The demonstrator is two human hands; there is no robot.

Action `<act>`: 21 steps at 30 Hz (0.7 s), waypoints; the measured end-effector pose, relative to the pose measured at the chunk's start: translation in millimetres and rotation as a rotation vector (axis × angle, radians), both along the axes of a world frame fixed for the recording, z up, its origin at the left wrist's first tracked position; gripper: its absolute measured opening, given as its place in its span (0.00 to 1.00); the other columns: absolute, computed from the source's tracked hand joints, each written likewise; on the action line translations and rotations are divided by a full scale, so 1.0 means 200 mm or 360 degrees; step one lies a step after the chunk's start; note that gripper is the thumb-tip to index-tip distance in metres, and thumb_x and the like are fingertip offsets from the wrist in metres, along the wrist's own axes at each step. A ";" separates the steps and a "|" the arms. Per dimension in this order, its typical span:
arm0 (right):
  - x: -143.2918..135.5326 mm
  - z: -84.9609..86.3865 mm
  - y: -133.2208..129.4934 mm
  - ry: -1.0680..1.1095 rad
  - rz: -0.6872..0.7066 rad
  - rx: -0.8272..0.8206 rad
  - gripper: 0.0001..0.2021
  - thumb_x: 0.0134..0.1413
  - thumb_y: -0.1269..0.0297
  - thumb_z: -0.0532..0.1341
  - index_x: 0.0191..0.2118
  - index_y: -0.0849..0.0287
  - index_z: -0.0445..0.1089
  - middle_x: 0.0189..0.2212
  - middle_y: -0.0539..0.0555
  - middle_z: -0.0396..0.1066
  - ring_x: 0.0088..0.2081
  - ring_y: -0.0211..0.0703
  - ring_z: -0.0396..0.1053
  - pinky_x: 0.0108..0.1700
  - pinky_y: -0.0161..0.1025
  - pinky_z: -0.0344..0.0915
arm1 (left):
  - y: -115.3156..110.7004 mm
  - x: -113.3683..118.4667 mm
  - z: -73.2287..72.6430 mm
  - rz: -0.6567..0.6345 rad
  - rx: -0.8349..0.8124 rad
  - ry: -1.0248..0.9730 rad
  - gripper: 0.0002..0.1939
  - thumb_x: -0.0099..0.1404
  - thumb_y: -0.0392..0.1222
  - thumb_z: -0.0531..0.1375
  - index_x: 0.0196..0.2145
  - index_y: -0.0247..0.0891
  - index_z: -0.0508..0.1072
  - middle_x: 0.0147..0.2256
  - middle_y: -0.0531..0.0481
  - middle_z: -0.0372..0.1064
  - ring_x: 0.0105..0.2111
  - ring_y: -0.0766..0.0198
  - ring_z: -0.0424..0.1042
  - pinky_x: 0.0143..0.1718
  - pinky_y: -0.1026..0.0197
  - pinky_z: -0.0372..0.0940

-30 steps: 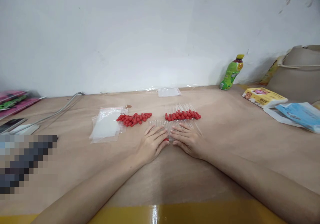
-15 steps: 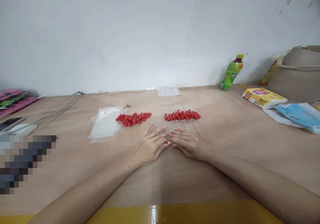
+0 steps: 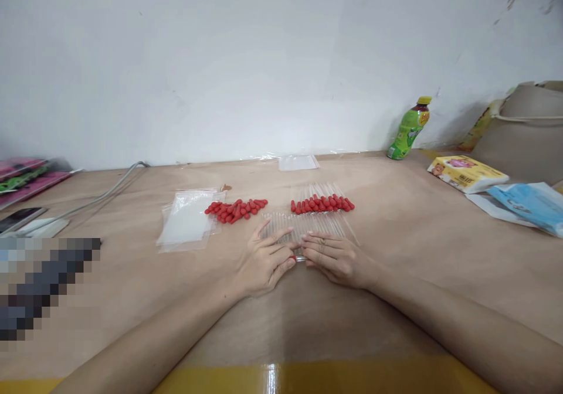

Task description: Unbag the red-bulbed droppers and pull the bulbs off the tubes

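Note:
Between the thumb and fingers of my left hand [image 3: 266, 263] is a red rubber bulb [image 3: 292, 258], mostly hidden. My right hand [image 3: 335, 259] pinches a clear thin tube [image 3: 301, 259] that lies sideways and meets the bulb. How deep the tube sits in the bulb cannot be seen. Beneath and behind both hands lies a row of loose clear tubes [image 3: 281, 224]. Past them is a row of red-bulbed droppers [image 3: 323, 204], their clear tubes pointing to the wall. A pile of loose red bulbs [image 3: 237, 210] rests beyond my left hand.
Clear zip bags [image 3: 187, 218] lie left of the bulb pile, with another bag [image 3: 299, 162] near the wall. At right stand a green bottle [image 3: 410, 129], a yellow tissue pack [image 3: 467, 172], a blue packet [image 3: 528, 206] and a grey-brown bin [image 3: 519, 142]. A cable [image 3: 101, 194] and phone [image 3: 20, 219] lie left.
Both hands have moved slightly toward me, with the bulb and tube between them. The view has shifted a little; the piles look unchanged.

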State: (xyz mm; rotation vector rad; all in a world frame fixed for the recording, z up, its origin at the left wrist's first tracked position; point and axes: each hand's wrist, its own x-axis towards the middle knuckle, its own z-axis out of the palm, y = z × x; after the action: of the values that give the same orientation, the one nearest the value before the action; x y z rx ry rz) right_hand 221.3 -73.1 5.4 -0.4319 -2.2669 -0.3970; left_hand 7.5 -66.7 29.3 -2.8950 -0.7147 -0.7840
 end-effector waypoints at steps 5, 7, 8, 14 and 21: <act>0.02 0.00 0.00 -0.0031 0.0026 0.0064 0.10 0.53 0.73 0.59 0.42 0.68 0.68 0.40 0.59 0.73 0.50 0.44 0.65 0.54 0.42 0.64 | 0.00 -0.01 0.00 -0.0040 0.0007 -0.0008 0.10 0.64 0.36 0.49 0.32 0.39 0.70 0.40 0.53 0.73 0.53 0.60 0.61 0.61 0.45 0.32; 0.02 0.01 -0.01 -0.0087 0.0029 0.0079 0.11 0.53 0.73 0.58 0.43 0.68 0.68 0.41 0.59 0.72 0.51 0.45 0.65 0.55 0.43 0.64 | 0.00 -0.01 0.00 -0.0050 0.0011 -0.0010 0.10 0.64 0.36 0.49 0.32 0.39 0.70 0.40 0.53 0.73 0.53 0.60 0.62 0.61 0.45 0.32; 0.03 0.01 -0.01 -0.0114 0.0028 0.0087 0.11 0.53 0.73 0.58 0.43 0.68 0.68 0.41 0.59 0.72 0.51 0.45 0.64 0.55 0.43 0.63 | -0.01 -0.01 0.00 -0.0053 0.0009 -0.0010 0.10 0.64 0.36 0.49 0.32 0.40 0.70 0.40 0.53 0.73 0.53 0.60 0.62 0.61 0.46 0.33; 0.05 0.05 -0.03 -0.0170 0.0026 0.0139 0.12 0.54 0.76 0.55 0.44 0.69 0.68 0.42 0.60 0.72 0.52 0.45 0.63 0.54 0.44 0.64 | 0.00 -0.02 0.00 -0.0065 0.0019 -0.0021 0.11 0.64 0.35 0.48 0.31 0.39 0.69 0.39 0.52 0.74 0.52 0.59 0.63 0.60 0.45 0.35; 0.16 0.00 0.01 -0.0032 -0.0079 0.0016 0.15 0.54 0.76 0.54 0.48 0.66 0.66 0.43 0.59 0.71 0.51 0.45 0.64 0.52 0.46 0.63 | 0.02 -0.12 -0.03 0.0140 0.0050 -0.0108 0.10 0.65 0.35 0.48 0.35 0.38 0.69 0.40 0.49 0.72 0.48 0.58 0.65 0.53 0.48 0.52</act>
State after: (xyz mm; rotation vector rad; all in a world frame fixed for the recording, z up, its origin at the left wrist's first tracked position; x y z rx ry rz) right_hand 252.4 -70.1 6.3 -0.4816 -2.2761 -0.4397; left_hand -16.1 -62.3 23.0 -2.7993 -0.8223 -0.8784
